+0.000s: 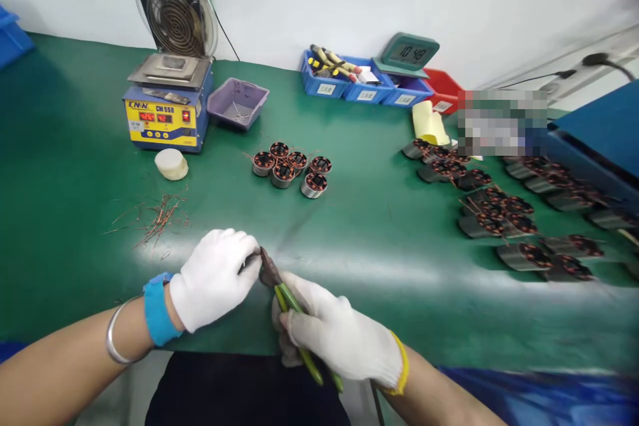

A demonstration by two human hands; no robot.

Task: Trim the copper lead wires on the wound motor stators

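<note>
My left hand (217,279), in a white glove with a blue wrist strap, is closed around a small dark part with a metallic glint. It looks like a motor stator, though the glove hides most of it. My right hand (337,326), also gloved, grips green-handled cutting pliers (288,296). Their dark jaws meet the left fingertips, at the held part's edge; whether the jaws are closed I cannot tell. Beyond the hands stands a small group of motor stators (283,175) with copper windings. Left of them lies a pile of loose copper wire clippings (160,219).
A yellow-blue solder pot (164,116) with a fan (174,20) behind it stands at the back left, beside a purple tray (237,103) and a white round block (171,164). Blue bins (325,85), a red bin (443,90) and a clock (410,51) line the wall. More stators (492,213) fill the right.
</note>
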